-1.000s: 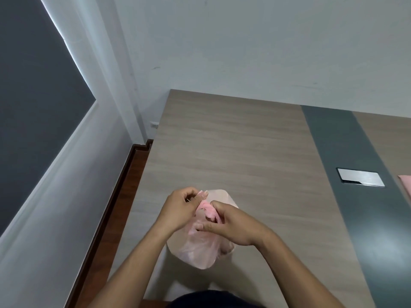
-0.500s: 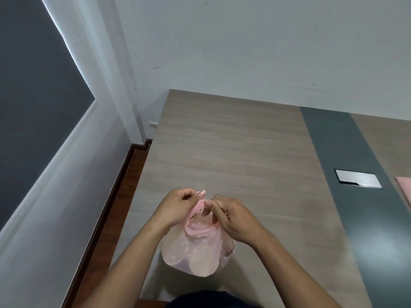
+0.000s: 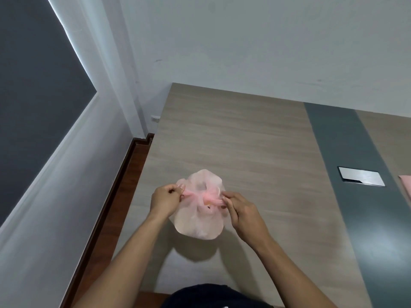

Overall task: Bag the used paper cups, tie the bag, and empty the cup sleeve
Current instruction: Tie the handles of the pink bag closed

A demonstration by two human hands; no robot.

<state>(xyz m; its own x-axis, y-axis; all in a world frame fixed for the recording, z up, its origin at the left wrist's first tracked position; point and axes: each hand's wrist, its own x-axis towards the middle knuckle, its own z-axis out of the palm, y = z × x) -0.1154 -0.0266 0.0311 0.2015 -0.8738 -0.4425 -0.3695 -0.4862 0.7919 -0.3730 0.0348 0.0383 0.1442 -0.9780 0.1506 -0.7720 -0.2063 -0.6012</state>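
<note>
– Two hands on one pink bag (image 3: 198, 223), which sits on the table (image 3: 244, 141) close to its near left corner. So where's the tying at?

– Mid-knot imo. Left hand (image 3: 165, 201) pinches one handle strand and right hand (image 3: 244, 215) pinches the other, both with fingers curled tight on the plastic. The knot (image 3: 209, 197) bunches up between them, on top of the bag.

– Which way to pull then?

– Strands run side to side, straight from hand to hand, so each hand goes outward along that line: left one left, right one right. Knot sits a bit nearer the right hand, so I'd guess the left has more slack to take up. Can't really make out cups through the plastic, and there's no cup sleeve in view. Just a metal plate (image 3: 361, 179) off to the right, well apart.
</note>
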